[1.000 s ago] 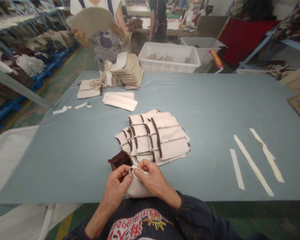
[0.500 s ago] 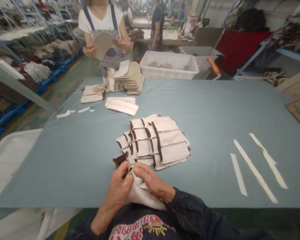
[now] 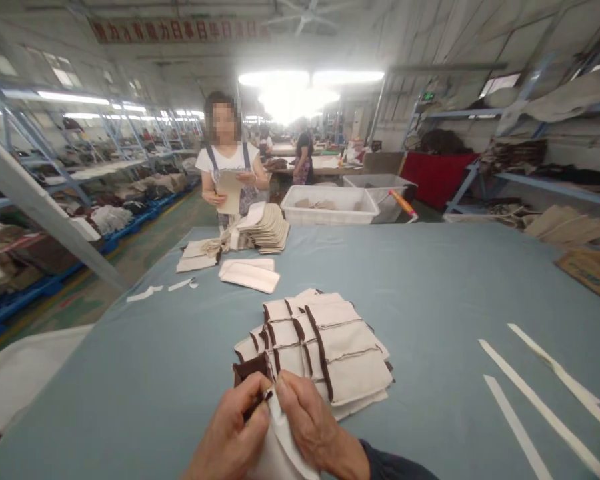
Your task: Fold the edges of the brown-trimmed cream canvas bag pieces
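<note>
Pinched between fingers and thumb, the edge of a cream fabric piece (image 3: 275, 447) with dark brown trim is in my left hand (image 3: 237, 423). My right hand (image 3: 313, 420) grips the same piece just to the right, the fingertips of both hands nearly touching. The piece hangs down toward me at the table's near edge. Right behind my hands lies a spread pile of cream fabric pieces (image 3: 355, 340) with dark brown edges. What is between my fingertips is small and partly hidden.
Pale strips (image 3: 535, 407) lie at the right, short scraps (image 3: 145, 293) at the left. Cream panels (image 3: 250, 275) and a stack of beige pieces (image 3: 267, 229) stand at the table's far left. A person (image 3: 230, 167) holds a panel behind it. White bins (image 3: 330, 205) stand beyond the table.
The view has tilted up, so the table and pile appear lower. My right hand's fingers have closed more upright beside my left fingertips. The person across still holds the panel.
</note>
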`<control>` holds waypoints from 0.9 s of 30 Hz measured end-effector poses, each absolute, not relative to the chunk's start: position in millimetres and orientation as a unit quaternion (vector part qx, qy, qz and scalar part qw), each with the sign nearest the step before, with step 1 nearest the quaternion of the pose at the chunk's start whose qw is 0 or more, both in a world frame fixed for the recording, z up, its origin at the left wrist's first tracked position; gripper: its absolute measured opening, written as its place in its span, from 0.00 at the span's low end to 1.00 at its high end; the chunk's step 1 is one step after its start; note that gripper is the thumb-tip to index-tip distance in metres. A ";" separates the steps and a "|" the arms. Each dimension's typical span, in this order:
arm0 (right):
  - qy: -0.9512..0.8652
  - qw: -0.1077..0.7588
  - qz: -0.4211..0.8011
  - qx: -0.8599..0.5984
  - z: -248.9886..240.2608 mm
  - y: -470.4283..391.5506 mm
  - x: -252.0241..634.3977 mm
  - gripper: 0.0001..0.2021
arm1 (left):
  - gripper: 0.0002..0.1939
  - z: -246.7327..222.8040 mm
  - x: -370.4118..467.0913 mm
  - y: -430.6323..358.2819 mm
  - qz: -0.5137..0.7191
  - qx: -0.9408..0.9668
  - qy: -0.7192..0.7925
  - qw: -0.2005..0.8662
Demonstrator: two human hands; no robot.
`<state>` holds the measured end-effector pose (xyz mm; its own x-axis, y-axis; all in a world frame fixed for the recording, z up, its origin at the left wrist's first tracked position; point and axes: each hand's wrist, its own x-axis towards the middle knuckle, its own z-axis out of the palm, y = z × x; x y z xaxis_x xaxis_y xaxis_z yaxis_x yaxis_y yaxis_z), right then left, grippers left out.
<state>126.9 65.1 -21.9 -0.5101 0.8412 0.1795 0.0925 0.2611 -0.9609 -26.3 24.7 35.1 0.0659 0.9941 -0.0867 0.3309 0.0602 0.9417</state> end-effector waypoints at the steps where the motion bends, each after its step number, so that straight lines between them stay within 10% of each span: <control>1: -0.716 0.365 0.495 -0.328 -18.8 67.1 129.2 0.22 | 0.12 38.0 -27.8 26.0 0.366 0.575 0.572 0.456; 6: -0.774 0.301 0.442 -0.338 -10.6 84.8 147.6 0.02 | 0.13 47.6 -40.1 32.0 0.346 0.571 0.565 0.485; 16: -0.810 0.391 0.380 -0.216 49.1 96.4 164.1 0.25 | 0.15 69.2 -41.4 36.2 0.306 0.591 0.538 0.518; 21: -0.848 0.352 0.349 -0.189 43.8 100.2 155.3 0.04 | 0.12 74.7 -39.2 30.7 0.289 0.612 0.532 0.510; 27: -0.818 0.273 0.448 -0.237 40.0 95.2 154.7 0.07 | 0.08 67.7 -37.3 24.8 0.306 0.580 0.568 0.497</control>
